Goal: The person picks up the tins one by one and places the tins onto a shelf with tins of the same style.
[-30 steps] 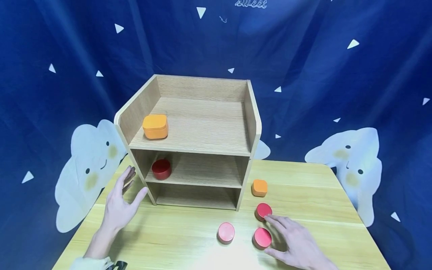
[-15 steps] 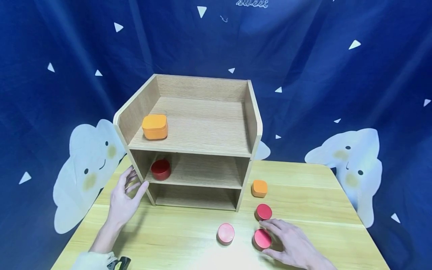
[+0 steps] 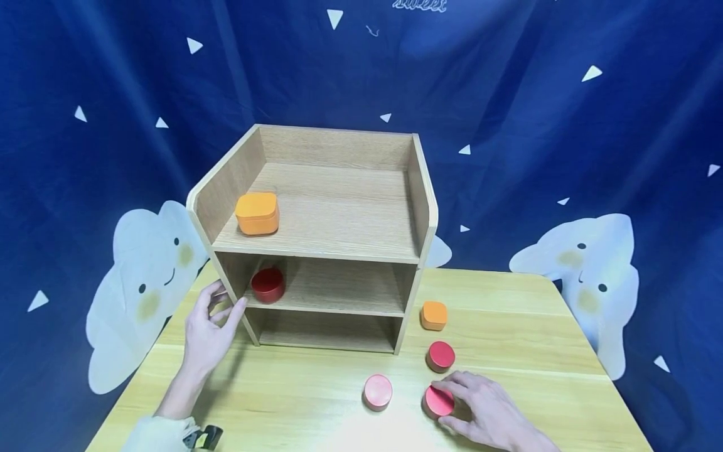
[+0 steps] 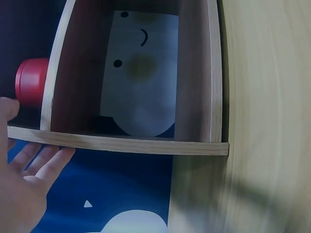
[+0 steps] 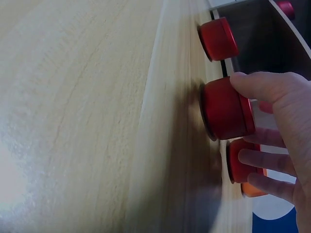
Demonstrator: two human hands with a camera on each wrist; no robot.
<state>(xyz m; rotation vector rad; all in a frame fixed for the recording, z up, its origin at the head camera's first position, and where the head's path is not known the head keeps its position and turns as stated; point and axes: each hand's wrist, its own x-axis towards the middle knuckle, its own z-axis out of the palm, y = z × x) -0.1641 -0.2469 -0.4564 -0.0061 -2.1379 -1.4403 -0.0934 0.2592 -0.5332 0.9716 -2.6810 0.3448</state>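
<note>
At the left of the small wooden shelf [image 3: 333, 254], my left hand [image 3: 206, 333] grips its side panel. In the left wrist view, that hand's fingers [image 4: 51, 162] lie on the panel's outer face, with the thumb on the inner side near a red round tin [image 4: 33, 82] on the middle shelf. My right hand [image 3: 486, 405] pinches the nearest red round tin [image 3: 438, 402] between thumb and fingers as it stands on the table. Behind it stands another red round tin [image 3: 440, 356], and to its left a pinkish-looking round tin [image 3: 378, 392].
An orange square tin [image 3: 433, 315] stands right of the shelf on the wooden table [image 3: 508, 326]. A larger orange tin [image 3: 257, 213] sits at the left of the top shelf. Behind hangs a dark blue curtain [image 3: 508, 125] with cloud prints.
My left hand has moved in to the shelf's side panel and taken hold of it. My right hand's fingers have drawn back from the farther red tin and closed around the nearest one.
</note>
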